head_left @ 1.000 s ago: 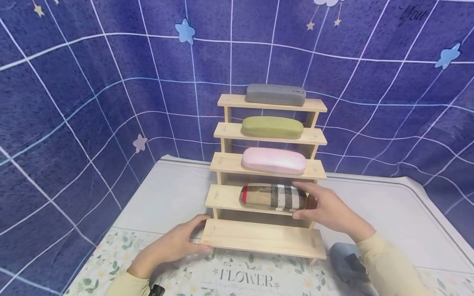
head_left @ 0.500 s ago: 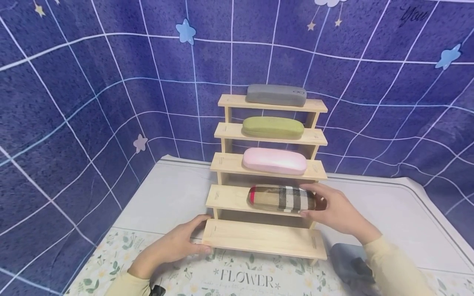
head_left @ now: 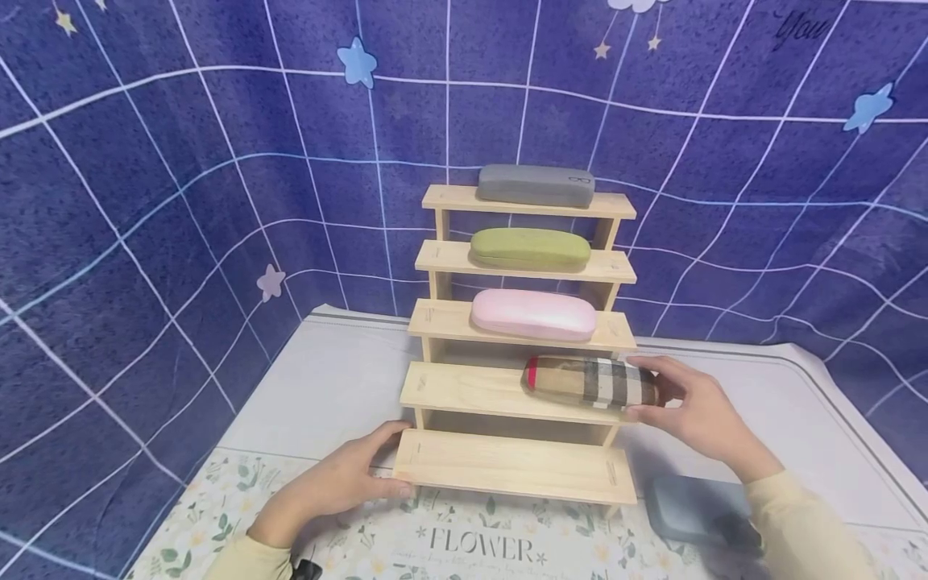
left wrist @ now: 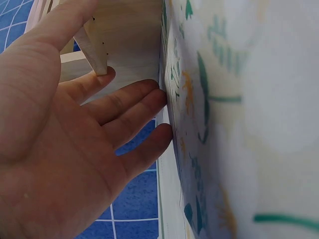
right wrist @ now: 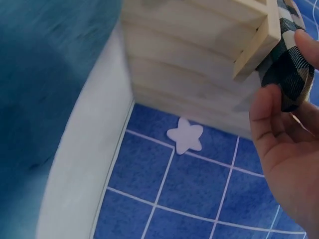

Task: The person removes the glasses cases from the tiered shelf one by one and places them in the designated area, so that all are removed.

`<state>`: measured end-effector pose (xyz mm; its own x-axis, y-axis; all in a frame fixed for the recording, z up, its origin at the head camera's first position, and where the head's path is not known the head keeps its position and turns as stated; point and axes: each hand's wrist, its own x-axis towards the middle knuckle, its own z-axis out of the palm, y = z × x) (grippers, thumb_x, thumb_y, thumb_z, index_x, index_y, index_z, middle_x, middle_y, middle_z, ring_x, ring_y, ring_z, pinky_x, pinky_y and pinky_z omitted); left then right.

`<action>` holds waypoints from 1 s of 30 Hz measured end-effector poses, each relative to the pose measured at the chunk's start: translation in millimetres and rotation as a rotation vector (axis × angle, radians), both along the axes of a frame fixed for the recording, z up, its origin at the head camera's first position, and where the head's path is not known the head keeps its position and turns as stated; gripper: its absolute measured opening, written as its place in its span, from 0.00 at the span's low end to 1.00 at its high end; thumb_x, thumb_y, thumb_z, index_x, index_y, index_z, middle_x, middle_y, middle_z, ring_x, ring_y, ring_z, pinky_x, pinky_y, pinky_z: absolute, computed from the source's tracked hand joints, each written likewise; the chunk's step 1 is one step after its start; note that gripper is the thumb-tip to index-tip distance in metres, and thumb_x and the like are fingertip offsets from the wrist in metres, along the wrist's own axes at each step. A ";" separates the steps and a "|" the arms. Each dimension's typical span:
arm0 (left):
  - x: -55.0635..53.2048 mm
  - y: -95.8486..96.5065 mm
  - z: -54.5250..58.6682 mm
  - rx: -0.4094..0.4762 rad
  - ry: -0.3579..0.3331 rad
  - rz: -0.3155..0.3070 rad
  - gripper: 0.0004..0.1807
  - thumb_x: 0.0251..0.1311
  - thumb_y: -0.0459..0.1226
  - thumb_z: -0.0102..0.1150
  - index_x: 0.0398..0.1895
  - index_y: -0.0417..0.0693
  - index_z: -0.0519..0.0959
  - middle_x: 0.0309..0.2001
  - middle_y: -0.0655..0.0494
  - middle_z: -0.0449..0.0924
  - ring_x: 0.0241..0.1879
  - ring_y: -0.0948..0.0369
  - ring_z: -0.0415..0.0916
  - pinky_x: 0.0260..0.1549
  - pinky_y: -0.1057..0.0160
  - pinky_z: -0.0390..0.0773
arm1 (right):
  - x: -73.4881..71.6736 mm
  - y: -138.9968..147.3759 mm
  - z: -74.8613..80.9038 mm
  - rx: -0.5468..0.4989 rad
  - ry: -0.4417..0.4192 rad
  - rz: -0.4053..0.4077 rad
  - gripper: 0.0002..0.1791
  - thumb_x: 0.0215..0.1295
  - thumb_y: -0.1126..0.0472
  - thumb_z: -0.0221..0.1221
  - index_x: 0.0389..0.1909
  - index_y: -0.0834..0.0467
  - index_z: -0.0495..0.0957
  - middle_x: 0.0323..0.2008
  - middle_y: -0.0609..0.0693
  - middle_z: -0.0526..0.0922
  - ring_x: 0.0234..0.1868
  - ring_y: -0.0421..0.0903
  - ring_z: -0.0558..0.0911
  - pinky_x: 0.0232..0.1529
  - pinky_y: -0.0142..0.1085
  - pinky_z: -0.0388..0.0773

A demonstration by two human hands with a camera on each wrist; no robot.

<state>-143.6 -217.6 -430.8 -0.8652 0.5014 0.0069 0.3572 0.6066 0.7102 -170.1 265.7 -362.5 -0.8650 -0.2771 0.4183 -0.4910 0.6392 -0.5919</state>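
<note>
In the head view my right hand (head_left: 696,407) pinches the right end of a plaid glasses case (head_left: 580,381), thumb in front and fingers behind. The case lies along the second-lowest step of a wooden stepped shelf (head_left: 515,467), its right end sticking out past the board. The right wrist view shows the fingertips on its checked end (right wrist: 291,64). My left hand (head_left: 341,483) grips the left end of the lowest step, thumb at the front edge and index finger at the back. The left wrist view shows its other fingers reaching down to the flowered mat (left wrist: 199,149).
Pink (head_left: 534,314), green (head_left: 531,248) and grey (head_left: 536,185) glasses cases lie on the three higher steps. A blue-grey case (head_left: 696,509) rests on the table right of the shelf, partly behind the right forearm. A blue star-patterned curtain (head_left: 217,161) hangs behind.
The right hand has slid the plaid glasses case to the right along its step, so its end now overhangs the board. The left hand stays at the lowest step.
</note>
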 end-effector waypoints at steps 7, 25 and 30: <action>-0.6 0.8 0.5 -0.006 -0.010 0.007 0.48 0.53 0.58 0.72 0.75 0.52 0.63 0.70 0.42 0.69 0.68 0.39 0.65 0.63 0.32 0.64 | 5.7 14.9 -3.3 -0.057 -0.025 -0.009 0.35 0.53 0.65 0.76 0.63 0.61 0.77 0.50 0.55 0.82 0.38 0.37 0.85 0.40 0.23 0.79; 0.7 0.4 0.2 -0.018 -0.010 0.019 0.49 0.53 0.58 0.72 0.75 0.52 0.62 0.70 0.43 0.70 0.68 0.39 0.65 0.64 0.32 0.63 | 21.3 70.9 -2.6 -0.096 -0.154 0.026 0.39 0.57 0.70 0.72 0.70 0.66 0.68 0.48 0.36 0.82 0.44 0.34 0.84 0.41 0.26 0.82; 0.7 0.8 0.1 -0.015 -0.015 0.018 0.49 0.53 0.58 0.72 0.75 0.52 0.63 0.69 0.44 0.70 0.68 0.40 0.66 0.64 0.32 0.63 | 26.4 88.0 -2.6 -0.070 -0.156 0.013 0.38 0.57 0.71 0.72 0.68 0.66 0.69 0.46 0.35 0.83 0.43 0.34 0.84 0.40 0.25 0.82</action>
<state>-143.0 -216.8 -430.7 -0.8742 0.4854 -0.0135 0.3355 0.6238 0.7060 -143.7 353.7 -365.0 -0.9175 -0.2641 0.2975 -0.3977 0.5879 -0.7044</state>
